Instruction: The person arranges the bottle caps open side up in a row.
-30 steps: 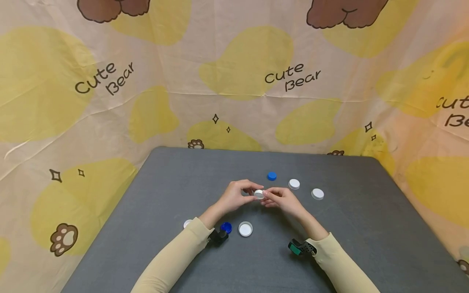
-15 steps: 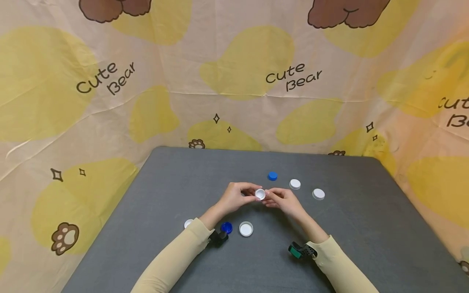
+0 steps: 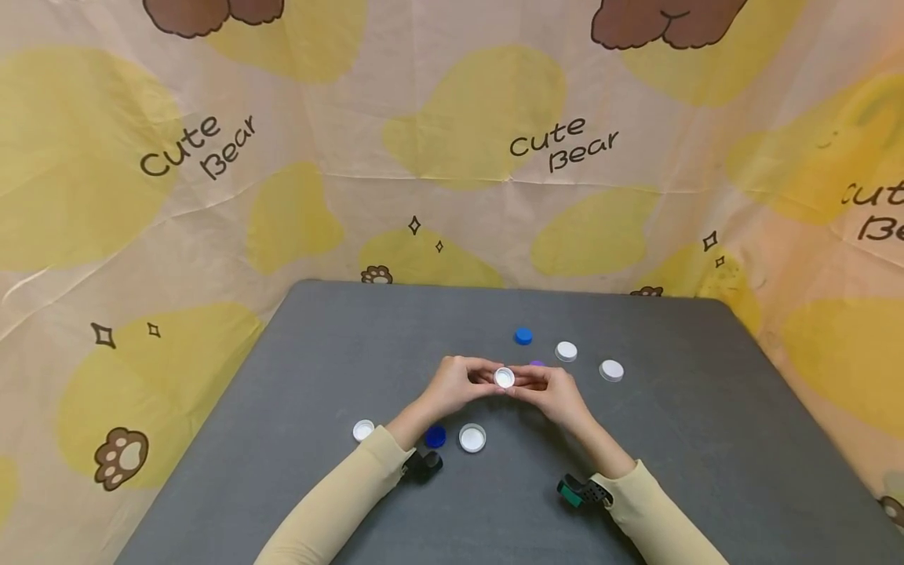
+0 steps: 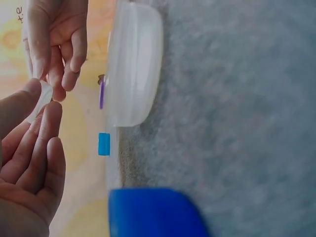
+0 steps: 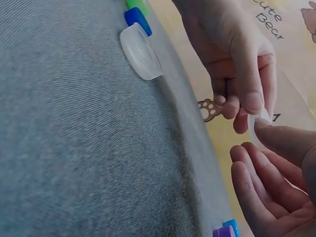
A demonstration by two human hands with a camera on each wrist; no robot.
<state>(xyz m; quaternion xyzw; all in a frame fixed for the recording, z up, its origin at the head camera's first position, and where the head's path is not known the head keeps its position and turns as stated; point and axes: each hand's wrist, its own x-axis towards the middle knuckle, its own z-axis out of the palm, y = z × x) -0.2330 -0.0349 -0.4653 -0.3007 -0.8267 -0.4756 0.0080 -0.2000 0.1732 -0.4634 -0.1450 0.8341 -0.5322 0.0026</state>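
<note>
A small white bottle cap (image 3: 504, 377) is held up above the table between both hands, its hollow side facing the head camera. My left hand (image 3: 448, 386) pinches its left edge between thumb and fingers. On the opposite edge, the thumb and fingers of my right hand (image 3: 555, 394) pinch it too. Both wrist views show the cap (image 5: 257, 126) caught between the two thumbs and fingers. Below the hands lie a dark blue cap (image 3: 435, 436) and a larger white cap (image 3: 472, 438), hollow side up. Part of a purple cap (image 3: 537, 363) shows behind my right hand.
On the grey table (image 3: 395, 322), a blue cap (image 3: 523, 336) and two white caps, one nearer (image 3: 566, 351) and one farther right (image 3: 611, 370), lie beyond the hands. Another white cap (image 3: 363, 430) lies by the left sleeve. The right wrist view shows a green item (image 5: 138, 6).
The held white cap has turned from its side until its hollow faces the head camera. My right thumb has shifted to its lower edge. A purple cap has come into sight behind the right hand.
</note>
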